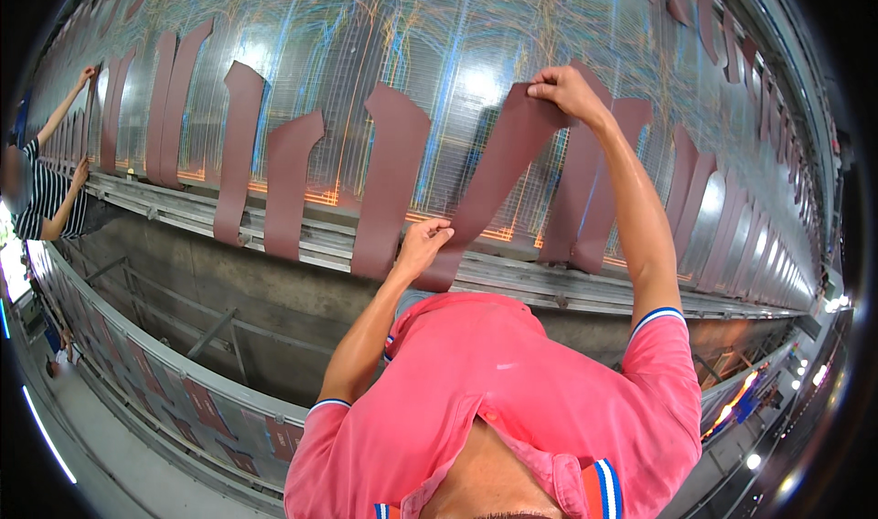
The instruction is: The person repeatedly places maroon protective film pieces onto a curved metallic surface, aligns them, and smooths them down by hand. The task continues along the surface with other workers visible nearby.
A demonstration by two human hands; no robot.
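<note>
A long maroon strip runs slantwise across a big shiny panel laced with fine coloured wires. My right hand pinches the strip's upper end against the panel. My left hand grips the lower part of the same strip, just above a metal rail. Both arms reach up from my pink shirt.
Several more maroon strips, such as one to the left and others behind my right arm, hang on the panel. At far left a person in a striped shirt has hands on another strip. A railing lies below.
</note>
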